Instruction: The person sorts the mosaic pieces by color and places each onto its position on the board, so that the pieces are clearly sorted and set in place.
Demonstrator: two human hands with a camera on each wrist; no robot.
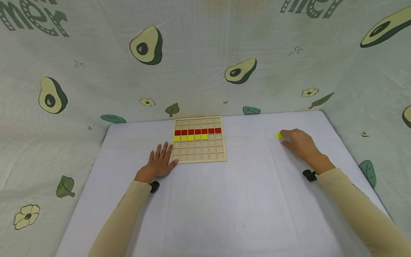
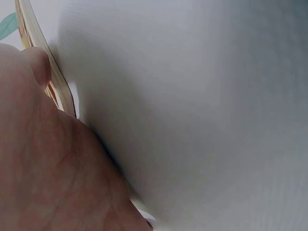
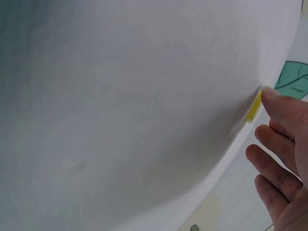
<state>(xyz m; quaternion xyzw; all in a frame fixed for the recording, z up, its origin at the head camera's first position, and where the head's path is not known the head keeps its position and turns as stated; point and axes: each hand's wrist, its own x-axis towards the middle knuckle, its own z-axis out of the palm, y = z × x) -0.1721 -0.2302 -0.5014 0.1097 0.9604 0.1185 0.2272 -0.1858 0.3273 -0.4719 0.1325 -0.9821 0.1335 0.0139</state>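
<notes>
A square wooden grid board (image 1: 199,151) lies at the far middle of the white table. One of its rows is filled with red tiles (image 1: 201,131); just below, several yellow tiles (image 1: 191,137) start a row from the left. My left hand (image 1: 157,165) rests flat at the board's left edge, fingers spread, thumb by the near left corner. Far to the right, my right hand (image 1: 300,143) is at a single yellow tile (image 3: 254,107) on the table. A fingertip touches the tile's end in the right wrist view, while the other fingers stay loosely bent and apart.
White cloth covers the tabletop (image 1: 199,207). Behind the board rises a pale curtain (image 1: 192,85) printed with avocados and leaves, which also hangs along both sides. Dark wrist cameras sit under the left (image 1: 155,186) and right (image 1: 309,175) wrists.
</notes>
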